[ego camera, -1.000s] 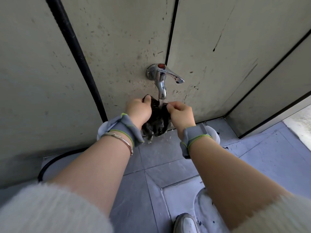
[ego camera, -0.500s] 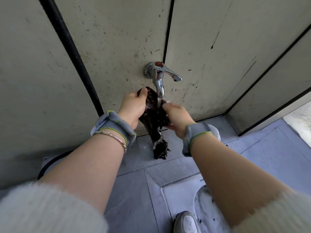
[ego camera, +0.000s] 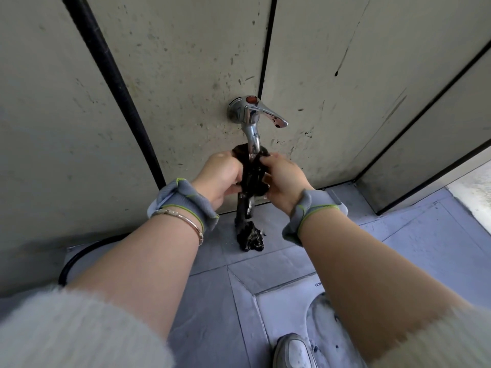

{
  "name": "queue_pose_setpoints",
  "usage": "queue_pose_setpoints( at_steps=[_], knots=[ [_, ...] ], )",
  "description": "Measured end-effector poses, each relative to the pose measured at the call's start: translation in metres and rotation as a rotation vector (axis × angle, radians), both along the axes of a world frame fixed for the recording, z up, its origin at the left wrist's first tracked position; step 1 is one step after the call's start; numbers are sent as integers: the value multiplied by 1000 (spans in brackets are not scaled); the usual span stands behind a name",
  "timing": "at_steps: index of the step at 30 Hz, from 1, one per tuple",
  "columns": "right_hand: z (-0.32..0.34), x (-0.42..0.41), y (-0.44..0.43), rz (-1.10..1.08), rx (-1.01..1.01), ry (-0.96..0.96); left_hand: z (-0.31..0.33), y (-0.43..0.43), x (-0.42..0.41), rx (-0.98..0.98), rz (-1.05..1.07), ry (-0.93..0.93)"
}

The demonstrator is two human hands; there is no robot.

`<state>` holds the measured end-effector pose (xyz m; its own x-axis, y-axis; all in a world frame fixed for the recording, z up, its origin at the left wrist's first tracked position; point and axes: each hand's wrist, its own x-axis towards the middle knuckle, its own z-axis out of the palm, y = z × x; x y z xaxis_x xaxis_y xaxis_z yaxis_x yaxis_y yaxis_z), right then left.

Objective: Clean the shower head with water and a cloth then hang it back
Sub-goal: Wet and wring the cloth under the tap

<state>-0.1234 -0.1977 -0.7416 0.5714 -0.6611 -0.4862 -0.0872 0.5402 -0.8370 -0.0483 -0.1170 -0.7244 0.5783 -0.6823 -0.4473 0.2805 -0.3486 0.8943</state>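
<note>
2 hands hold a dark wet cloth [ego camera: 252,179] right under a shiny tap [ego camera: 251,120] on the wall [ego camera: 186,75]. The left hand [ego camera: 221,179] grips the left side of the cloth, with the thumb up near the top. The right hand [ego camera: 284,179] grips the right side, and its fingertips pinch the top edge just beside the spout. A thin line of water falls from the spout onto the cloth. The bottom of the cloth hangs down in a twisted, dripping lump [ego camera: 249,236] above the gray floor tiles [ego camera: 265,261]. Each wrist has a gray band, and the left wrist also has a thin bracelet [ego camera: 186,221]. A black hose [ego camera: 111,75] runs down the wall on the left. A shoe [ego camera: 295,350] shows at the bottom. The shower head cannot be seen.
</note>
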Motion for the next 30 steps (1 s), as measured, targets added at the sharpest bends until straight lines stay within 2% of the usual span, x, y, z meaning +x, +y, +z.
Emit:
queue_pose_setpoints(
  at_steps=[3, 5, 11, 14, 16, 18, 19, 21, 23, 26, 28, 30],
  knots=[
    [11, 1, -5, -83, 286, -243, -12, 5, -4, 127, -134, -82],
    [17, 1, -8, -123, 368, -329, -21, 6, -11, 186, -226, -157],
    [17, -2, -19, -381, 408, -331, -29, -1, -15, 153, -18, -169],
    [8, -11, -32, -412, 176, -73, -20, -1, -5, 61, 135, -82],
    [-2, -19, -33, -365, -137, 280, -11, -4, 3, 28, 176, -60],
    [-10, -25, -25, -182, -560, 647, -1, -9, 5, 25, 148, -61],
    [-11, -26, -20, -34, -737, 712, 2, -12, 5, 13, 134, -59],
    [-14, -21, -8, 279, -867, 556, 8, -17, 0, -30, 96, -6],
    [-15, -13, 2, 412, -758, 365, 13, -17, -5, -65, 59, 52],
    [-3, -10, 3, 230, -439, 326, 9, -12, 0, -33, 81, 2],
    [6, -7, -5, 118, -216, 205, 0, -6, 3, 19, 80, -16],
    [10, -3, -7, 132, -223, 170, -7, -1, 2, 15, 89, 57]
  ],
)
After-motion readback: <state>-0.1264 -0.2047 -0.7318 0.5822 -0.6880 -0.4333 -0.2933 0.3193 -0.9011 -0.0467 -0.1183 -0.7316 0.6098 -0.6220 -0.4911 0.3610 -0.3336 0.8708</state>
